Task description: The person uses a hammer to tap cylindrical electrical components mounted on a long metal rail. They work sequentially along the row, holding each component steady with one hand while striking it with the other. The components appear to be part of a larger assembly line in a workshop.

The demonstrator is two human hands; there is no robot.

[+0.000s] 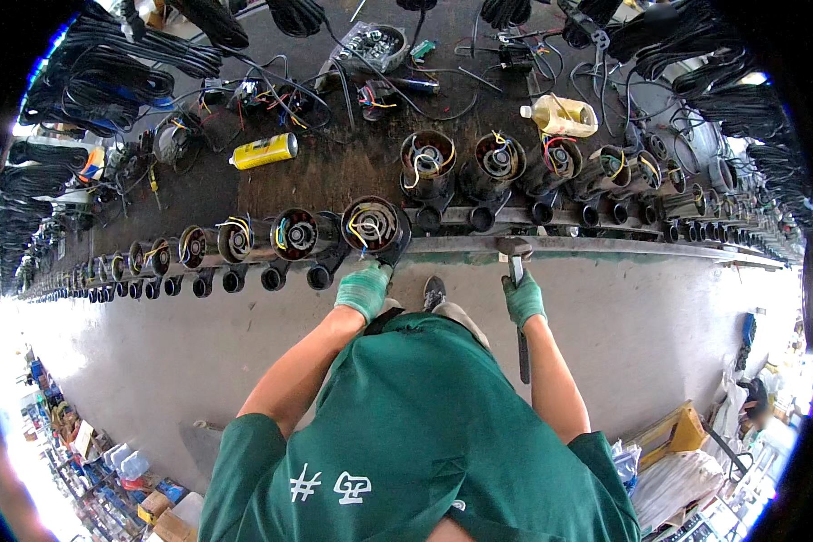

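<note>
My left hand [363, 289], in a green glove, grips the lower part of a round black motor housing [403, 244] at the bench's front edge. Wound coils and yellow and white wires show inside that housing's open end. The fingertips are partly hidden under it. My right hand [523, 299], gloved in green too, is closed around the handle of a hammer [525, 357]. The hammer's metal head points toward the bench edge, and its handle hangs down below my fist.
Similar housings [300, 235] line the edge leftward; another row [497, 163] runs right along a metal rail [596, 244]. On the dark bench [334, 172] lie a yellow spray can [264, 151], a plastic bottle [560, 117] and loose cables. Bundled black cables [108, 81] hang beyond.
</note>
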